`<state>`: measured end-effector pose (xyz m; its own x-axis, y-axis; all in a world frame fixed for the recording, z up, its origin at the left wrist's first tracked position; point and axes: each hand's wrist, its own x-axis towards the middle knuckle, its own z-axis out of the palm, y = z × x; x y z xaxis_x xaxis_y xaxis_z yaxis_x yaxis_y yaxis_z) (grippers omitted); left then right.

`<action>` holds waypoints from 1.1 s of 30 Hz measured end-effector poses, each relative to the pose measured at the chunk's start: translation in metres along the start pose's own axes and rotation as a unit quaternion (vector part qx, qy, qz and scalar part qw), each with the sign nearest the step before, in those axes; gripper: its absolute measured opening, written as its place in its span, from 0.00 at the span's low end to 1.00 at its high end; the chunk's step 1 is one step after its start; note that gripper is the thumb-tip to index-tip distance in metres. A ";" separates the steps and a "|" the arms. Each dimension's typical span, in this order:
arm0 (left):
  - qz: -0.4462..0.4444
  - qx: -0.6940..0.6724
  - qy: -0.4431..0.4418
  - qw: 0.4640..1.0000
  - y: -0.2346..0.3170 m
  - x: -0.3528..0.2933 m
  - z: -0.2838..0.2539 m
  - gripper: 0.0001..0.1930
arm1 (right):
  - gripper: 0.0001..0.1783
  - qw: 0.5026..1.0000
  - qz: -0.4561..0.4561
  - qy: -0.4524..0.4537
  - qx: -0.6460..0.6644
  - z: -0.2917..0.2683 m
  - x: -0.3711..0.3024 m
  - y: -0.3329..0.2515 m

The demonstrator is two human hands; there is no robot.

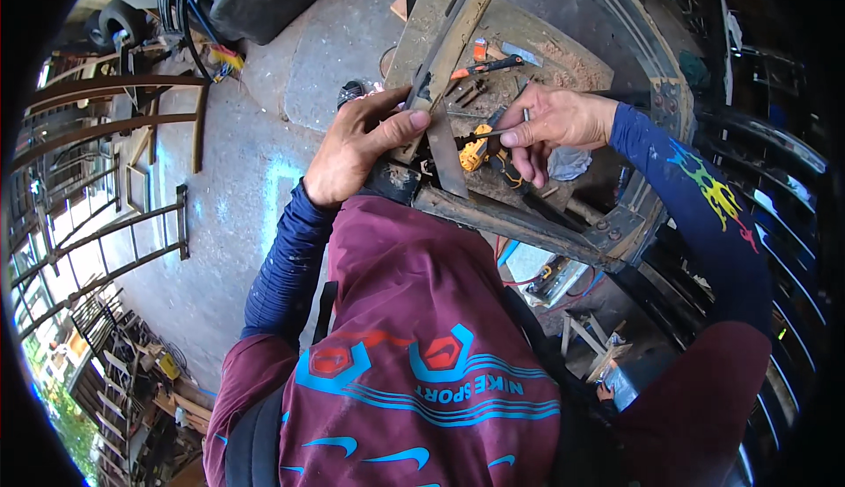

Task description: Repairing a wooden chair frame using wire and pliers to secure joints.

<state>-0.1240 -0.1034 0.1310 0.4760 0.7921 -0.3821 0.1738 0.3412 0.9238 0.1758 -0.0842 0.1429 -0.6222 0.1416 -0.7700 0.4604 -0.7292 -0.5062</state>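
My left hand is closed around the lower end of a worn wooden bar, its thumb pressed against the near corner of the frame. To the right, my right hand pinches a thin metal rod between thumb and fingers; the rod's exact kind is unclear. A flat strip stands between the two hands. Just beyond my right fingertips, a yellow and black power drill lies on a dusty board, partly hidden by the hand.
An orange and black utility knife lies on the board among wood shavings. The curved frame arcs round the right side. Metal racks stand left on the concrete floor. Another person's hand shows at lower right.
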 end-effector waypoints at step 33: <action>0.036 -0.125 -0.339 0.932 -0.089 0.114 -0.007 0.21 | 0.19 0.981 0.044 -0.143 0.128 -0.019 -0.012 -0.003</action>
<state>-0.0911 -0.0398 0.0048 0.9282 0.3452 -0.1384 -0.0453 0.4742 0.8792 0.1943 -0.0711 0.1464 -0.7560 -0.0952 -0.6476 0.3690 -0.8791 -0.3016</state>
